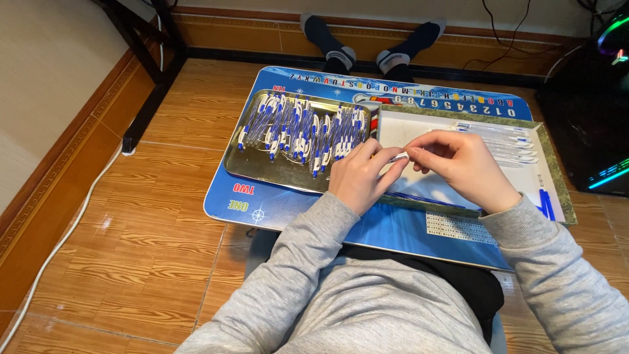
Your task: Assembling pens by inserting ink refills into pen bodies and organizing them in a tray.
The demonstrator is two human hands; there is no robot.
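Observation:
My left hand (359, 174) and my right hand (462, 165) meet over a shallow white box (419, 131), both pinching one small clear pen part (400, 157) between the fingertips. To the left a metal tray (252, 164) holds several assembled blue-and-white pens (301, 128). In the box lie several clear pen barrels (504, 144), thin blue refills (419, 196) near its front edge and blue parts (545, 204) at the right.
Tray and box rest on a blue lap board (262, 203) with printed letters and digits, over my legs. Wooden floor lies to the left with a white cable (72, 223). A dark lit computer case (599, 111) stands at right; a black stand leg (147, 98) at far left.

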